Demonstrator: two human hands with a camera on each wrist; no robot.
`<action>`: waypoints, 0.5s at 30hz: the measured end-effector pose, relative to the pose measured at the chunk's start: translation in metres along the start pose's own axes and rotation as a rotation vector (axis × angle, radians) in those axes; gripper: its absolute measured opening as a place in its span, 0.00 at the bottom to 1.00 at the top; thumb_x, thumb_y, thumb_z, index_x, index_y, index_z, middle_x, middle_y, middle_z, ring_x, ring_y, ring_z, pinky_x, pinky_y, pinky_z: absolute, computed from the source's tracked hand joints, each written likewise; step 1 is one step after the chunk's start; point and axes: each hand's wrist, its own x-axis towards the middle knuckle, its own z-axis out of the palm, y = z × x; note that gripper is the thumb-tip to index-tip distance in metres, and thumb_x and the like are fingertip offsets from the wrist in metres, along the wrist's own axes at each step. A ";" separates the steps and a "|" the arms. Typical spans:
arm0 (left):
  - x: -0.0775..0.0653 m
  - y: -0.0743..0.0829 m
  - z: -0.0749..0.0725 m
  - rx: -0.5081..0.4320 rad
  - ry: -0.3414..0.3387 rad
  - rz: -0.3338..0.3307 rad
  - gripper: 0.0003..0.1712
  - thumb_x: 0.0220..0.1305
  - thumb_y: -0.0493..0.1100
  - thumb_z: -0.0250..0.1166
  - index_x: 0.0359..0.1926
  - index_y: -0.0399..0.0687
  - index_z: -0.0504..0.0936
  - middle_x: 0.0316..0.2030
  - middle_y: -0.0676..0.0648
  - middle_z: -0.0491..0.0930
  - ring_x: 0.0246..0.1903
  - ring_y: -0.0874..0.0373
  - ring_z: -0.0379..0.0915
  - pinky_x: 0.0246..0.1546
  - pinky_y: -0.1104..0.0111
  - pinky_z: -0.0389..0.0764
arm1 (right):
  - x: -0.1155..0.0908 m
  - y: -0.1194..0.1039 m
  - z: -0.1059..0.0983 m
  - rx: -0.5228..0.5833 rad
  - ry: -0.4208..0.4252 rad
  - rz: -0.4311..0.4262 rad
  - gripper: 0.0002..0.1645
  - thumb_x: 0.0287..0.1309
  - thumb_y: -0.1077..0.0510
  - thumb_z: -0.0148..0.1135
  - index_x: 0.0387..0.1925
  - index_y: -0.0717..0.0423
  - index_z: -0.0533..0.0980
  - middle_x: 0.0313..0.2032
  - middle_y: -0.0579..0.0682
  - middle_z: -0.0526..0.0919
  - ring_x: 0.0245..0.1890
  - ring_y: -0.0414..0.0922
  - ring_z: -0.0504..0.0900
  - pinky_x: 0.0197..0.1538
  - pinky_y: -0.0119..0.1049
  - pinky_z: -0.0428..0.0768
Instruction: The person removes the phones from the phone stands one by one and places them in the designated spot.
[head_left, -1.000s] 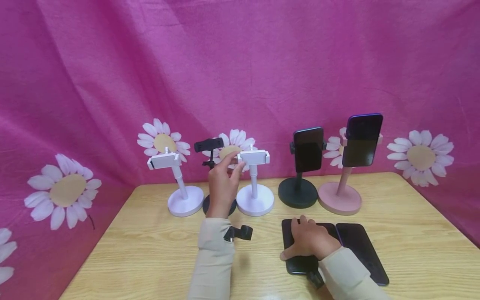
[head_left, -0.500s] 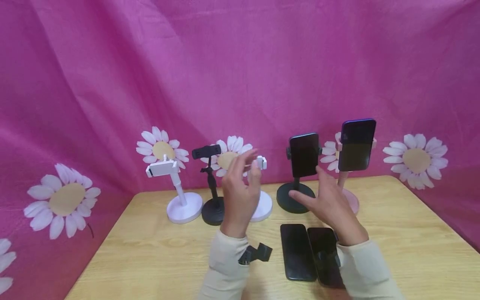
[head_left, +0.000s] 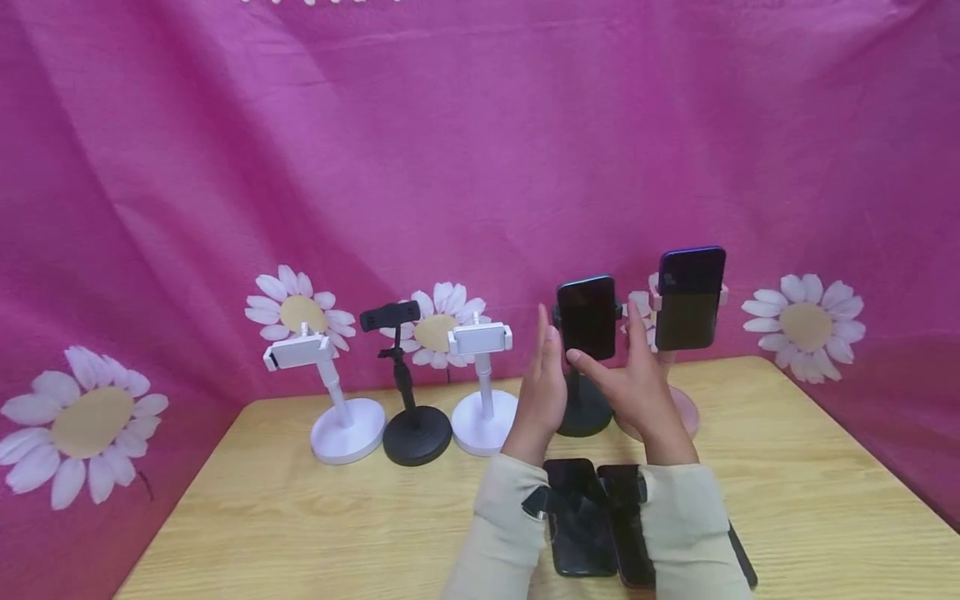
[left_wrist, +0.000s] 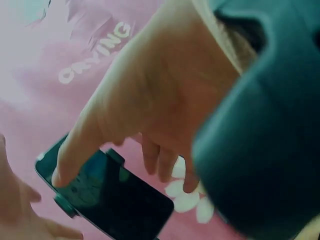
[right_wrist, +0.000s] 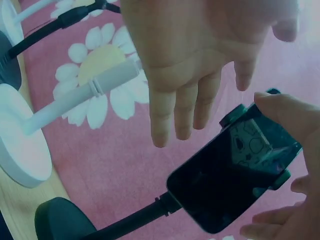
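Both hands stand on either side of a dark phone point(head_left: 588, 315) held upright in a black phone stand point(head_left: 584, 414). My left hand point(head_left: 542, 396), fingers straight, is left of this phone; its palm and fingers point(right_wrist: 187, 95) fill the upper part of the right wrist view. My right hand point(head_left: 641, 387) is at the right, fingers extended and its thumb point(left_wrist: 65, 165) in front of the screen. Whether either hand touches the phone cannot be told. Behind the right hand, a second phone point(head_left: 688, 297) sits in a pink phone stand point(head_left: 684, 410).
To the left stand a white phone stand point(head_left: 347, 432), a black phone stand point(head_left: 417, 436) and another white phone stand point(head_left: 483, 423). Dark phones point(head_left: 581, 537) lie on the wooden table point(head_left: 337, 533), partly under the sleeves. A pink daisy-printed cloth point(head_left: 450, 167) hangs behind.
My left hand has left the nearer white stand's clamp and moved right to the upright phone. My right hand has lifted off the flat phones and risen to that phone's right side.
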 end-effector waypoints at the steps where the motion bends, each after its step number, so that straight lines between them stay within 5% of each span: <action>1: 0.002 -0.002 -0.001 -0.036 -0.019 0.004 0.34 0.73 0.65 0.31 0.76 0.68 0.40 0.74 0.62 0.43 0.73 0.59 0.41 0.70 0.48 0.43 | 0.000 0.002 0.000 0.009 -0.007 -0.002 0.66 0.53 0.44 0.70 0.75 0.38 0.31 0.75 0.58 0.44 0.73 0.56 0.47 0.63 0.61 0.63; 7: 0.009 -0.012 -0.002 -0.217 -0.115 0.021 0.34 0.74 0.64 0.30 0.76 0.67 0.39 0.75 0.62 0.40 0.74 0.58 0.38 0.70 0.51 0.47 | 0.002 0.005 -0.001 0.018 -0.063 -0.007 0.66 0.54 0.45 0.69 0.75 0.38 0.29 0.75 0.58 0.42 0.74 0.55 0.47 0.63 0.58 0.64; 15: 0.012 -0.016 -0.006 -0.286 -0.123 0.016 0.34 0.73 0.64 0.31 0.76 0.65 0.42 0.75 0.53 0.44 0.73 0.51 0.43 0.69 0.50 0.53 | 0.005 0.007 0.000 0.174 -0.107 -0.086 0.57 0.57 0.55 0.68 0.76 0.43 0.40 0.71 0.59 0.55 0.71 0.58 0.55 0.66 0.61 0.58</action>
